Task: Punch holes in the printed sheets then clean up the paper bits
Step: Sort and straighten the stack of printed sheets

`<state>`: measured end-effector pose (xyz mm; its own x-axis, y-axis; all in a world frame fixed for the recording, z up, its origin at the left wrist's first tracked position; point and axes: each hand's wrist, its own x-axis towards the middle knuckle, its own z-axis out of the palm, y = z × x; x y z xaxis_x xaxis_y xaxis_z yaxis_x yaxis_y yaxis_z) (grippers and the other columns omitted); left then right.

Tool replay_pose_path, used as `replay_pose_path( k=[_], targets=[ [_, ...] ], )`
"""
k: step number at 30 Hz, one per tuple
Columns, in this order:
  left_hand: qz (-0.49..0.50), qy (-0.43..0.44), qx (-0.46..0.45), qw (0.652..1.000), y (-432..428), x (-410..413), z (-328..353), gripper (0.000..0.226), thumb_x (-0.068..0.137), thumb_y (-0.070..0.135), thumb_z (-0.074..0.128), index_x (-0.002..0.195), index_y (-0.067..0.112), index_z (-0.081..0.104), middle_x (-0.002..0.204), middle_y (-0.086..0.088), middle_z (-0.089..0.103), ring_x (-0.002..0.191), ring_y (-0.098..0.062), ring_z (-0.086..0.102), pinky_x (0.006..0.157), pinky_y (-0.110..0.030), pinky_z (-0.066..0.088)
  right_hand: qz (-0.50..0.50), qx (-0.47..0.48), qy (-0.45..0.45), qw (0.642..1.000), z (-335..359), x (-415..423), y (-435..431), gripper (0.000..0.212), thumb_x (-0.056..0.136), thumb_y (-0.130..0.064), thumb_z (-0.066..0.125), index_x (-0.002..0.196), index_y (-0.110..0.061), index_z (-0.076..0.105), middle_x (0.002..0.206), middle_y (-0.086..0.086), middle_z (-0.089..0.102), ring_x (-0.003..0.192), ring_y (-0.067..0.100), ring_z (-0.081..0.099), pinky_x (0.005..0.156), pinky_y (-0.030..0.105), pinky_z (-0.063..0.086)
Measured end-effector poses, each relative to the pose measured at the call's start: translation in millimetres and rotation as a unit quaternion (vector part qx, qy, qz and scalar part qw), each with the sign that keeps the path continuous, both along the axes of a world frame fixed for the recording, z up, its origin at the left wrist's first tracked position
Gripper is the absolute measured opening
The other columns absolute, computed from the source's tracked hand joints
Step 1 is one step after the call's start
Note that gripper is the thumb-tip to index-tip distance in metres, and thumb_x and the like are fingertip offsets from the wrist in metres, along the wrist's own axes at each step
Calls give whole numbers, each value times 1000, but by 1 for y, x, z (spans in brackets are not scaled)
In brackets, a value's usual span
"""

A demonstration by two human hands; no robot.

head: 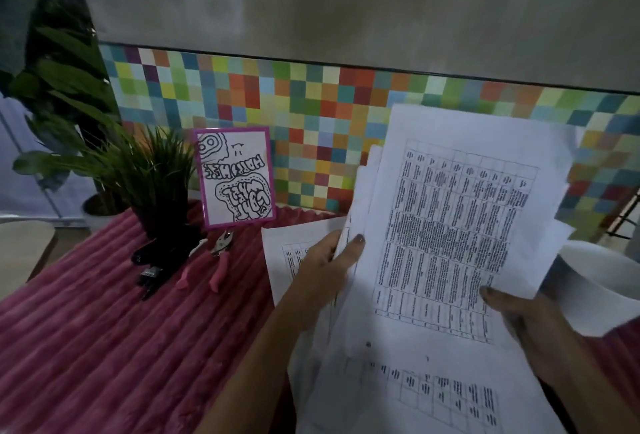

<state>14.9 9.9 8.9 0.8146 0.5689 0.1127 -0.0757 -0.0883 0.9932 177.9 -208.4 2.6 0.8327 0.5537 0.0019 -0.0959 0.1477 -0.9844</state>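
Head view: left hand [325, 270] and right hand [519, 315] hold sheets [450, 225] over the counter [104, 347]; fingers grip them. Punch [218, 260] lies left.

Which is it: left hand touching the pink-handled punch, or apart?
Apart. The head view shows the left hand gripping the printed sheets, with bare pink cloth between it and the punch.

Pink ribbed cloth [104, 347] covers the tabletop, w/ a small grassy plant [152, 173] in a dark pot at the back, just beside a pink-framed b&w doodle card [235, 177] standing before the multicolour tile wall [311, 104].
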Motion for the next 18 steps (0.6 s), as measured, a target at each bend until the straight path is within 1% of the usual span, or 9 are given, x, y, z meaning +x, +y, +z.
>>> replay_pose_path(
  k=[2, 3, 4, 7, 10, 12, 14, 16, 18],
  targets=[
    [-31, 10, 27, 999, -9, 2, 3, 22, 96, 46, 52, 114, 33, 54, 107, 16, 67, 100, -1, 63, 95, -25, 52, 21, 31, 4, 999, -1, -3, 3, 47, 73, 9, 58, 113, -16, 65, 111, -1, 73, 100, 17, 70, 67, 19, 57],
    [-41, 7, 51, 998, -14, 3, 5, 26, 94, 42, 56, 117, 34, 47, 105, 21, 62, 97, 5, 60, 85, -13, 51, 28, 38, 1, 999, 1, -7, 5, 48, 72, 10, 58, 114, -14, 64, 110, 0, 73, 93, 12, 71, 65, 17, 55],
    [-35, 1, 77, 996, -16, 5, 0, 36, 89, 37, 65, 120, 32, 46, 103, 22, 61, 93, 4, 62, 76, -9, 51, 35, 46, -3, 998, 2, -8, 6, 49, 72, 10, 58, 116, -12, 63, 110, 1, 73, 92, 12, 72, 65, 17, 55],
    [79, -34, 157, 984, -18, 12, -6, 40, 82, 18, 76, 116, 15, 57, 90, 17, 60, 82, 0, 64, 63, -8, 48, 50, 58, 7, 997, 1, -6, 8, 57, 71, 10, 58, 126, -7, 59, 117, 11, 70, 103, 27, 69, 77, 34, 59],
    [183, -87, 275, 940, -17, 15, -8, 51, 77, 19, 76, 122, 16, 52, 99, 14, 54, 88, 3, 52, 76, -14, 46, 80, 65, 36, 994, 0, -4, 9, 64, 70, 12, 62, 131, -7, 55, 124, 21, 64, 110, 42, 64, 93, 62, 48],
    [217, -111, 371, 896, -19, 16, -10, 61, 71, 24, 76, 124, 21, 46, 108, 8, 53, 100, -5, 47, 88, -28, 46, 71, 59, 41, 995, -2, -4, 10, 61, 71, 12, 60, 130, -5, 56, 124, 20, 64, 110, 41, 64, 96, 63, 45],
    [237, -100, 416, 872, -20, 16, -10, 62, 70, 28, 77, 123, 21, 44, 108, 0, 59, 99, -10, 50, 87, -33, 50, 41, 63, 27, 997, 0, -4, 11, 58, 71, 13, 58, 126, -6, 59, 122, 16, 67, 110, 35, 65, 92, 54, 51],
    [245, -104, 362, 894, -24, 12, -3, 60, 74, 26, 79, 122, 21, 44, 103, 3, 65, 92, -8, 59, 79, -29, 56, 13, 95, 13, 995, 7, -2, 9, 55, 71, 15, 56, 119, -11, 62, 116, 10, 71, 107, 29, 67, 82, 39, 58],
    [170, -144, 142, 964, -29, 7, 10, 58, 79, 11, 79, 127, 18, 46, 99, 9, 73, 91, -8, 70, 75, -24, 58, -2, 126, 1, 992, 15, 0, 4, 56, 73, 17, 53, 119, -13, 62, 114, 9, 72, 104, 28, 69, 79, 37, 59]
  ],
)
